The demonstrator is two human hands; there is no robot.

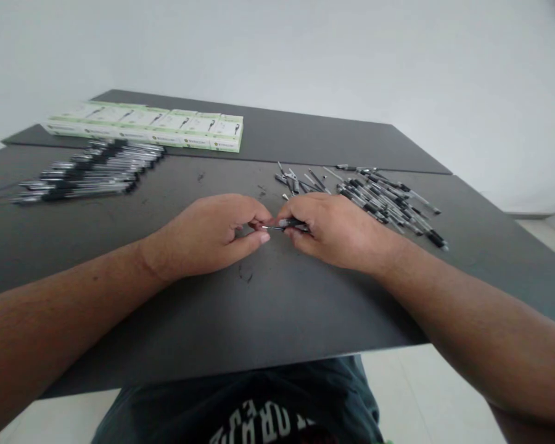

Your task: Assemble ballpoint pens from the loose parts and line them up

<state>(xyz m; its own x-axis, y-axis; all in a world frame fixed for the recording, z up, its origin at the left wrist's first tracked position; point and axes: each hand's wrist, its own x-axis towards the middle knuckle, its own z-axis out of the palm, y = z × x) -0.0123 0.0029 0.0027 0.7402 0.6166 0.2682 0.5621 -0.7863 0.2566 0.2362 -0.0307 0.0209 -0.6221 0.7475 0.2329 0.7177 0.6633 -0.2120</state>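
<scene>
Head view is showing the bare left hand [208, 234] pinching one end of a slim dark rod [274, 228] at the frame's centre, the bare right hand [335, 229] gripping its other end alongside a black-and-clear plastic pen piece [290, 222]. Matte grey tabletop [277, 327] is stretching from the hands to its near edge at lower centre, while loose clear-and-black plastic pens [400, 213] are lying just beyond the right hand, right of centre.

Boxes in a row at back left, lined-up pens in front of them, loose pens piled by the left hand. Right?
No: the head view shows the loose pens piled by the right hand, not the left hand. The boxes and lined-up pens are as you say.
</scene>
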